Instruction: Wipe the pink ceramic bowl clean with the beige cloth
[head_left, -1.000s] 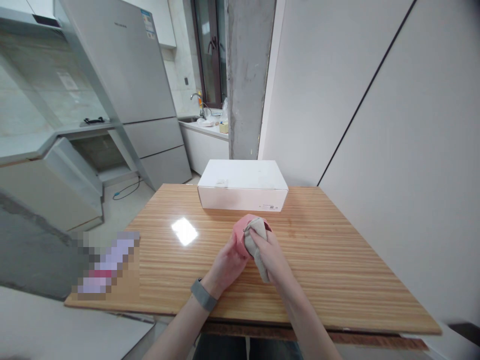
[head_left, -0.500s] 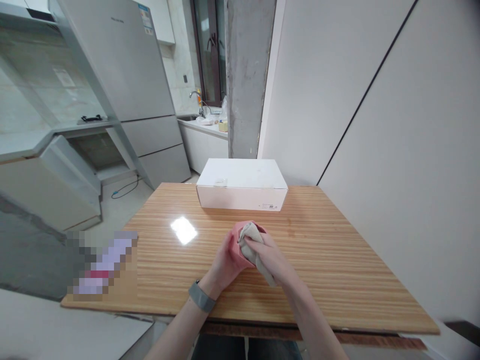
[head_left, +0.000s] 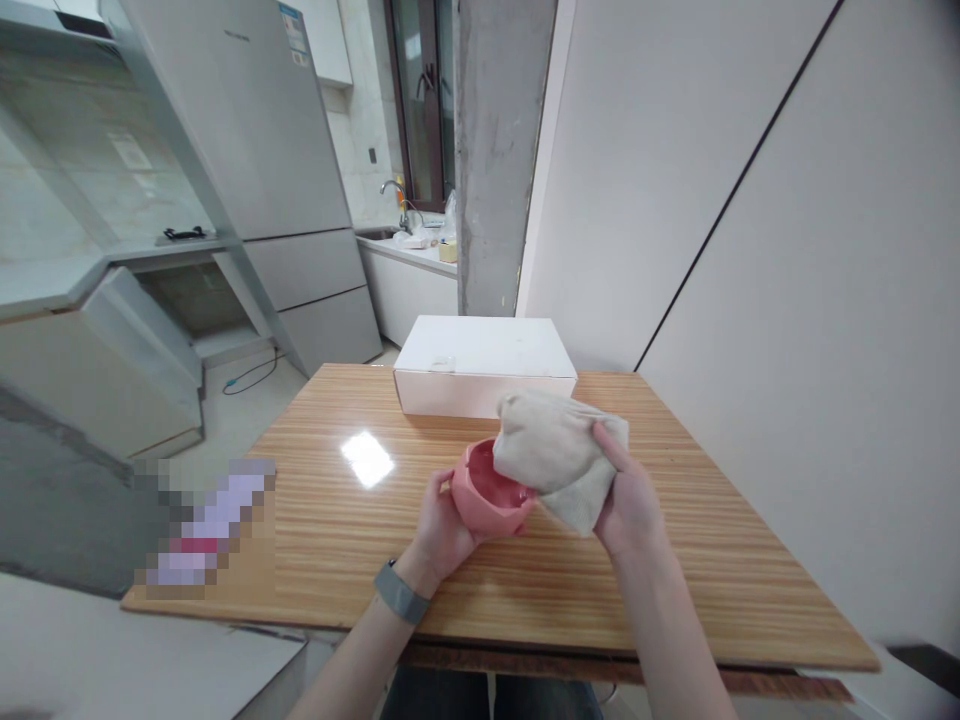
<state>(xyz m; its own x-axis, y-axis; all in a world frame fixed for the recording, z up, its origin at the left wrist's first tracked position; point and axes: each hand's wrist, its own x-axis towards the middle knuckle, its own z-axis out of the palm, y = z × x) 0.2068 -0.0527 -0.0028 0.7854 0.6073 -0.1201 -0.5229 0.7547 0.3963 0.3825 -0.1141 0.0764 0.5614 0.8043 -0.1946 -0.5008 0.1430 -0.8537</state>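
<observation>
My left hand [head_left: 442, 525] is wrapped round a pink bowl [head_left: 487, 510] and holds it tilted above the wooden table, its hollow inside facing up toward me. In my right hand [head_left: 631, 505] is a beige cloth [head_left: 559, 450], pinched between thumb and fingers. The cloth hangs spread out to the right of the bowl, and its left part overlaps the bowl's rim; whether it touches there I cannot tell. Some fingers of my right hand are hidden behind the cloth.
A white box [head_left: 484, 392] lies on the wood-grain table [head_left: 712, 540] beyond my hands. At the table's left edge is a blurred-out purple item [head_left: 225, 515]. A white wall [head_left: 735, 330] stands along the right side. A fridge [head_left: 247, 130] is at the back left.
My right hand has drawn the cloth out of the bowl, up and to the right, and the cloth has spread open. The bowl has turned so that its inside shows.
</observation>
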